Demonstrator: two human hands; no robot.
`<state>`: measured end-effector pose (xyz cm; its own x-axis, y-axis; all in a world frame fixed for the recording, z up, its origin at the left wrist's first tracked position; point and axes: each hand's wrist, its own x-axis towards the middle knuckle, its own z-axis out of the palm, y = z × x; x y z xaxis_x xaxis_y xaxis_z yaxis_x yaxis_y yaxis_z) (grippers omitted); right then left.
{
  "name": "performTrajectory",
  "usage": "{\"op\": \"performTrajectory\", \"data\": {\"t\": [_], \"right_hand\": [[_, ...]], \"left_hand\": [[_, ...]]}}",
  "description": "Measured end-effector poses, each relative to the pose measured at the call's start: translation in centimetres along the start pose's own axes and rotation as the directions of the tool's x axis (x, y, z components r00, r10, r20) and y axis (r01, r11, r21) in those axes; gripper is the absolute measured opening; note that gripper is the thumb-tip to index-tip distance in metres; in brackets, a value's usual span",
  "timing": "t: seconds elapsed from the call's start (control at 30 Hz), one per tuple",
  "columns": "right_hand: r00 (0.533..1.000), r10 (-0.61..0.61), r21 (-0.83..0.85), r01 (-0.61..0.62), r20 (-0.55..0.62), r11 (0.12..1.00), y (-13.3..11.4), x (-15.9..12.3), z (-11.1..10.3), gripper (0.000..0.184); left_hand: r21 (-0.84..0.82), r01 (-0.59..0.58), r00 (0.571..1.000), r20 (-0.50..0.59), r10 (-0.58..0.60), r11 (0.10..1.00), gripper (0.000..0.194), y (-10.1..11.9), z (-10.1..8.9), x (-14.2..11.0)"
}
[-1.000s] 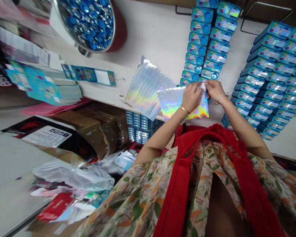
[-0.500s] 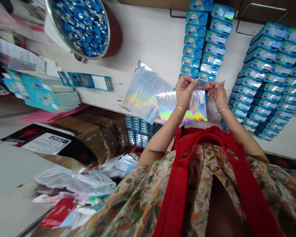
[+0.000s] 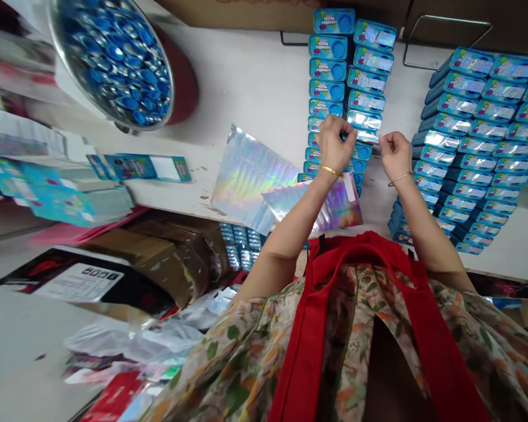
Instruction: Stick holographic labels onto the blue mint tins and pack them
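My left hand is pinched at the left end of a shiny holographic sticker strip, over the right-hand row of small blue boxes. At the strip's other end my right hand has its thumb and fingers pressed together. Most boxes in that row carry a shiny strip on top, while the row to its left shows bare round recesses. Below my left hand lies a holographic sticker sheet with a white gap near its right edge. A second holographic sheet lies partly under it.
A large metal pot of blue and silver caps stands at the upper left. Several rows of blue boxes with shiny strips fill the right. Flat printed cartons lie left; cardboard boxes stand below the table edge.
Both hands have moved up the rows and slightly apart, carrying the sticker strip from above the sheet to over a box. The upper sheet has shifted and tilted. The camera view has shifted slightly.
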<state>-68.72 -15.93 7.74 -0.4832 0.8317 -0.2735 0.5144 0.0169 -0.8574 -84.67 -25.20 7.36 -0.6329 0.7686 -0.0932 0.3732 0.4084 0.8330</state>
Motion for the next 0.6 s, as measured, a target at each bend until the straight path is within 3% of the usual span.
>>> {"op": "performTrajectory", "data": {"t": [0.23, 0.43, 0.6], "right_hand": [[0.999, 0.041, -0.031, -0.04, 0.022, 0.999, 1.7, 0.6, 0.5, 0.057], [0.998, 0.042, 0.039, -0.044, 0.049, 0.998, 3.2, 0.6, 1.2, 0.061], [0.999, 0.032, 0.181, -0.036, 0.021, 0.983, 5.6, 0.3, 4.2, 0.07]], "left_hand": [[0.019, 0.048, 0.999, -0.008, -0.048, 0.999, 0.023, -1.2, 1.4, -0.2], [0.046, 0.048, 0.998, 0.029, -0.049, 0.998, 0.024, -0.7, 1.6, -0.6], [0.064, 0.197, 0.98, 0.018, -0.199, 0.978, 0.053, 0.3, 0.3, -0.4]]}}
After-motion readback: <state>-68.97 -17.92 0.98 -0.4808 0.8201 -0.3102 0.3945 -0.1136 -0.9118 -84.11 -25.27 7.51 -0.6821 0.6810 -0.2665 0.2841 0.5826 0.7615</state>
